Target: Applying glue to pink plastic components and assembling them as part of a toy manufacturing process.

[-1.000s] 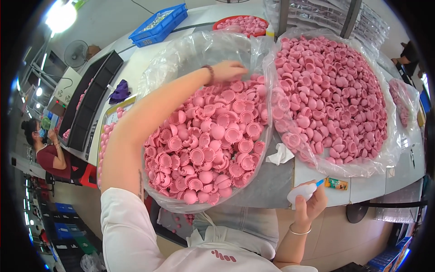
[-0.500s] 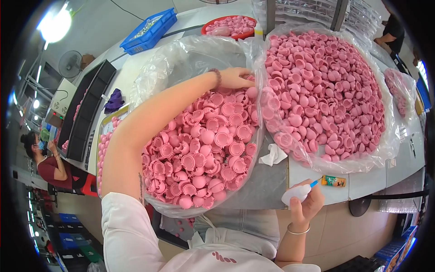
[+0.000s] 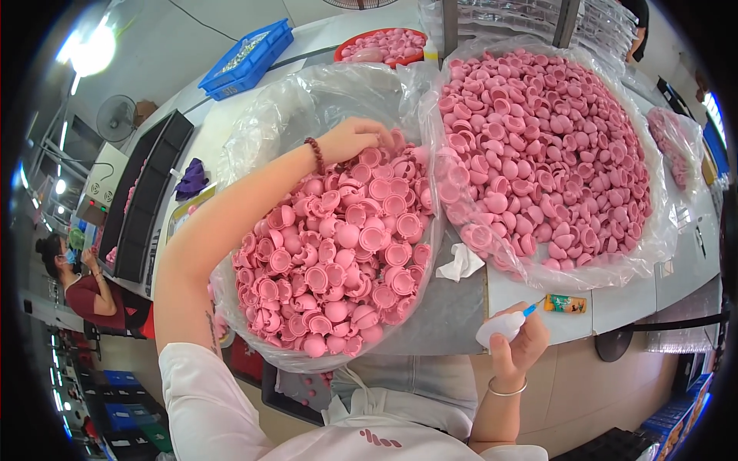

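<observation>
My left hand [image 3: 355, 141] is at the far side of a pile of pink plastic half-shells [image 3: 330, 261] in a clear plastic bag [image 3: 269, 115]. Its fingers curl down together among the shells; the fingertips are hidden, so what they hold cannot be made out. A beaded bracelet circles that wrist. My right hand [image 3: 523, 346] is closed round a small white squeeze bottle [image 3: 500, 329] with a blue nozzle, tilted up to the right near the table's front edge. Just beyond the nozzle, a small green-and-orange labelled container [image 3: 565, 304] lies on its side.
A second bag [image 3: 661, 253] of pink half-shells [image 3: 546, 161] fills the right. Crumpled white tissue [image 3: 460, 263] lies between the bags. Behind stand a red basin [image 3: 338, 55] of pink parts and a blue crate [image 3: 246, 73]. A purple cloth [image 3: 192, 180] and black trays [image 3: 157, 192] are left, near a seated person.
My left hand has moved left from the bag's far right edge, back over the pile, and its elbow has shifted left. My right hand stays in place with the bottle.
</observation>
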Demonstrator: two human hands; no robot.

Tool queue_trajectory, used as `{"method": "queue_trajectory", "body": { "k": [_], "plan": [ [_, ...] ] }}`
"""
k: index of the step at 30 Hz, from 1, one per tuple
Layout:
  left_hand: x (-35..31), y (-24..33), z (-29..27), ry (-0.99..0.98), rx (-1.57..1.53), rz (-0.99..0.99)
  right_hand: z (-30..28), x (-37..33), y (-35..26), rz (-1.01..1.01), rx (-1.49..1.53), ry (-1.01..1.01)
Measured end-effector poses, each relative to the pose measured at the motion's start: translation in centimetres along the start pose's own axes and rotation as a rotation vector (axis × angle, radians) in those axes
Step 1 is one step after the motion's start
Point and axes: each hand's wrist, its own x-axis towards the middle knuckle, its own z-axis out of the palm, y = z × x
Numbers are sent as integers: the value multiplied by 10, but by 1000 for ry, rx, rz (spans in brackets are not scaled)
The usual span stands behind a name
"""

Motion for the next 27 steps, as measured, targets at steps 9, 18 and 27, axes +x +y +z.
{"method": "queue_trajectory", "body": {
  "k": [9,18,27],
  "plan": [
    [43,36,25,-170,213,28,2,0,-5,19,-23,22],
    [31,48,36,-29,410,152,1,0,-2,0,15,27],
    [20,48,31,-118,532,154,7,3,-5,-24,2,39]
  ]
}}
